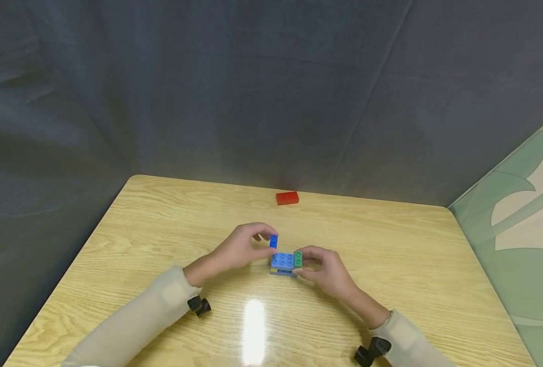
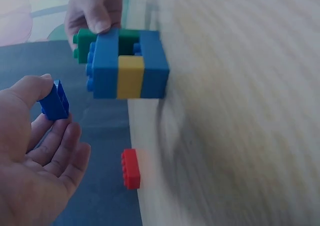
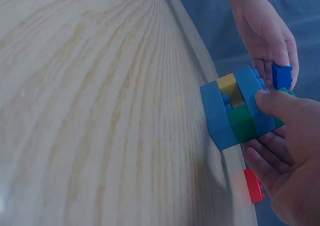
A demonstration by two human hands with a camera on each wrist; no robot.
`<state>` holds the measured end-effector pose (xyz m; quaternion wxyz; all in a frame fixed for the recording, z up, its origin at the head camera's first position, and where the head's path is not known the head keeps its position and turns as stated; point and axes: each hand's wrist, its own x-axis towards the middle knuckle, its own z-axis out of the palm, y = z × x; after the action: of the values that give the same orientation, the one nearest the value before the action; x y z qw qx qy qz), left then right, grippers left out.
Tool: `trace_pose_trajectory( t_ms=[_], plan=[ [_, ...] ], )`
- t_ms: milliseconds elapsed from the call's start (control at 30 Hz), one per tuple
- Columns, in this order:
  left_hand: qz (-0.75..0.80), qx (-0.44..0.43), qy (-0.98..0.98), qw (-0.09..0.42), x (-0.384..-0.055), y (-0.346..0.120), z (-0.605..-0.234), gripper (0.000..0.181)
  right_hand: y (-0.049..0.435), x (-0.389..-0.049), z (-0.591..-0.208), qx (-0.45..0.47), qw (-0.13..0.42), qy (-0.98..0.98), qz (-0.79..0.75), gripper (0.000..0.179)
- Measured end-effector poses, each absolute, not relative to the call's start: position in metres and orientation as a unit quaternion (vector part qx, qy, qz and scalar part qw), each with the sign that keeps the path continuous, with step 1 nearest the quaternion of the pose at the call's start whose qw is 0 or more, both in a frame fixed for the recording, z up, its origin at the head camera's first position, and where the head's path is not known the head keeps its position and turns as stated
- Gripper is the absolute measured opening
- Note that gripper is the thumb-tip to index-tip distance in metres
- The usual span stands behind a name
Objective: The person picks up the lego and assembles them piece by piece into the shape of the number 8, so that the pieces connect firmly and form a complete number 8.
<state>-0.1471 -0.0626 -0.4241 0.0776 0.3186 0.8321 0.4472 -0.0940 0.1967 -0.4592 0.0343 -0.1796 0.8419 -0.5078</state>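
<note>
My left hand [image 1: 244, 248] pinches a small dark blue toy brick [image 1: 273, 241] between thumb and fingers, just above the left end of a stack of toy bricks [image 1: 282, 261]. In the left wrist view the stack has two larger blue bricks with a yellow brick [image 2: 130, 77] sandwiched between them at one end. A green brick [image 3: 242, 123] fills the other end of that middle layer. Another green brick [image 1: 298, 259] sits on the stack's right end, studs up. My right hand [image 1: 328, 270] grips the stack at this end, thumb on the near side, fingers on the far side.
A red brick [image 1: 287, 198] lies by the back edge of the wooden table [image 1: 184, 204], beyond the stack. Behind the table hangs a dark grey cloth [image 1: 253, 102]. A patterned panel [image 1: 528, 229] stands along the right side.
</note>
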Motion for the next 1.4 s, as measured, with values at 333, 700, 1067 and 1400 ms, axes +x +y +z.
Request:
trace_pose_trajectory(
  t_ms=[333, 700, 1067, 1400],
  plan=[
    [0.441, 0.331, 0.829, 0.093, -0.136, -0.061, -0.429, 0.038, 0.196, -0.093, -0.457, -0.169, 0.043, 0.842, -0.511, 0.032],
    [0.429, 0.327, 0.837, 0.097, -0.134, -0.059, -0.436, 0.035, 0.196, -0.093, -0.459, -0.179, 0.037, 0.839, -0.513, 0.030],
    [0.439, 0.345, 0.822, 0.112, -0.140, -0.058, -0.435, 0.026, 0.197, -0.095, -0.460, -0.179, 0.032, 0.841, -0.509, 0.029],
    [0.474, 0.347, 0.794, 0.157, -0.148, -0.058, -0.436, 0.020, 0.198, -0.096, -0.463, -0.178, 0.034, 0.839, -0.513, 0.029]
  ],
)
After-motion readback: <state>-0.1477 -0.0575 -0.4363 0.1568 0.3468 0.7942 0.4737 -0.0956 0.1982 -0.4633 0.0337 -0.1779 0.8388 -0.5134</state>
